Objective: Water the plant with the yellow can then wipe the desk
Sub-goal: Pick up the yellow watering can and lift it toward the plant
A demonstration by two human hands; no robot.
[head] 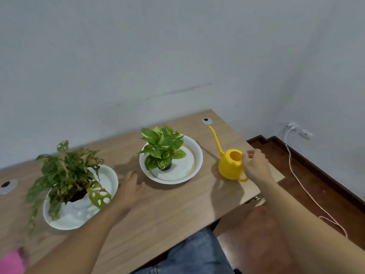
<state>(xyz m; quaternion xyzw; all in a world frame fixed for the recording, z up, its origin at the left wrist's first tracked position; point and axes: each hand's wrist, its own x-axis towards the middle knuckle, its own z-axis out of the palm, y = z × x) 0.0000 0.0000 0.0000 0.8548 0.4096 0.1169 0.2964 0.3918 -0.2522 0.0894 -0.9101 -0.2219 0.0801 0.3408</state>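
Observation:
A yellow watering can (230, 165) with a long thin spout stands near the right edge of the wooden desk (169, 210). My right hand (255, 167) is at the can's rim and handle, fingers curled around them. A green-and-cream leafy plant (163, 150) sits in a white dish (194, 159) at mid-desk. A second, darker plant with holed leaves (65, 175) stands in another white dish (79, 220) on the left. My left hand (131, 186) rests flat on the desk between the two dishes. A pink cloth (11, 262) shows at the bottom left corner.
Two round cable grommets (206, 121) (7, 185) are set in the desk. The wall runs close behind it. To the right the desk ends above a dark wooden floor, where a white cable (296, 175) trails from a wall socket. My jeans-clad leg (193, 256) is below the front edge.

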